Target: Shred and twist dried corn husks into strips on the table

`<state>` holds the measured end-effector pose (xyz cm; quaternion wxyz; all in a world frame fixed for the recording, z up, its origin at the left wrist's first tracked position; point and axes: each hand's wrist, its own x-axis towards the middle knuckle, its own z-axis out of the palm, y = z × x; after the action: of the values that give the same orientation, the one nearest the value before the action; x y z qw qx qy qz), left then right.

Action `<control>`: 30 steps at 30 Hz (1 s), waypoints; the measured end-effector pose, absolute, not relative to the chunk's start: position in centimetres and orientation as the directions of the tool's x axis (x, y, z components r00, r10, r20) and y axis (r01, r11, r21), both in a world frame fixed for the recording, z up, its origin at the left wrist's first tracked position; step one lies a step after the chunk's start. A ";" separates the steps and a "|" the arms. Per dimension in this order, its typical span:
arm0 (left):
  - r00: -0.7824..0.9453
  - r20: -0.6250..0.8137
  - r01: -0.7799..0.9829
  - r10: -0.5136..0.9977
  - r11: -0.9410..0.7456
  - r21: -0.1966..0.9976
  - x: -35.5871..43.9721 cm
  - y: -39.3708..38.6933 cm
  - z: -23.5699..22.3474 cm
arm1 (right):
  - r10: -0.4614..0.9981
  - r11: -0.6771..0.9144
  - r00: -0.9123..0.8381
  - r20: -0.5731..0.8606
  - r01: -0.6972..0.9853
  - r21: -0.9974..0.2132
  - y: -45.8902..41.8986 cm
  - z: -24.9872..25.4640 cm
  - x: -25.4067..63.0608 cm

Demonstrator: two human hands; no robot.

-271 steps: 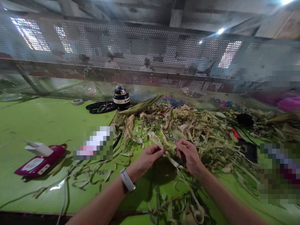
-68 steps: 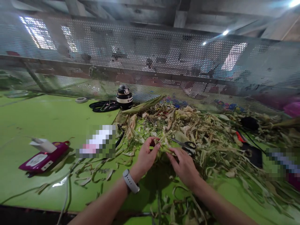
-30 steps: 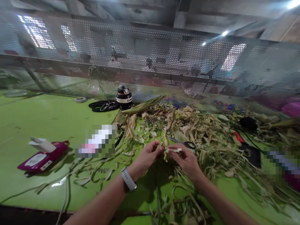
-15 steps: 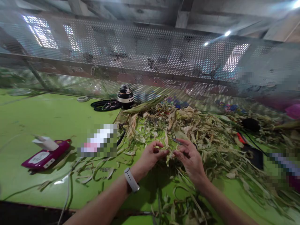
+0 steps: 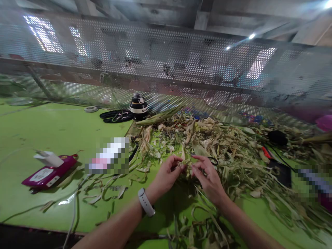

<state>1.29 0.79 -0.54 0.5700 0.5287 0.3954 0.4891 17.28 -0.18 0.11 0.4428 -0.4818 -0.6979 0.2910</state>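
My left hand (image 5: 169, 173), a pale watch band (image 5: 146, 202) at its wrist, pinches a small piece of dried corn husk (image 5: 186, 162) between thumb and fingers. Close on its right, my right hand (image 5: 209, 177) is closed around scissors, with a black handle loop (image 5: 214, 160) showing behind the fingers. The blades are mostly hidden. Its thumb and fingertip come together at the husk piece, but I cannot tell whether they grip it. Beyond both hands spreads a heap of dry husks (image 5: 228, 145).
Husk strips (image 5: 204, 221) lie in front of me on the green table (image 5: 64, 128). To the left are a magenta power strip (image 5: 49, 173) with a white plug and a blurred-out bright object (image 5: 111, 154). A black jar (image 5: 139, 106) stands before the perforated metal screen (image 5: 160, 65).
The scissors have turned in my right hand: less blade shows and the black handle loop has come into sight. Both hands stay close together at nearly the same spot.
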 end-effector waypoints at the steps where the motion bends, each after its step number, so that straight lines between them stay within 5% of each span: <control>1: 0.205 0.072 -0.120 0.976 -0.048 0.992 1.3 0.7 -0.4 | 0.926 0.378 -0.153 0.346 0.424 -0.823 -0.2 0.0 17.3; 16: 0.226 0.301 0.203 0.926 -0.347 0.916 1.2 0.1 -0.5 | 0.961 0.270 -0.155 0.229 0.360 -0.893 0.2 -0.6 17.2; 30: 0.180 0.346 0.193 0.921 -0.378 0.905 0.7 0.3 0.6 | 0.962 0.230 -0.194 0.194 0.185 -0.956 0.6 1.2 17.5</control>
<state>0.69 0.29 0.56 0.3729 0.6716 0.4144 0.4880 17.49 0.63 1.23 0.4509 -0.4468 -0.6415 0.4307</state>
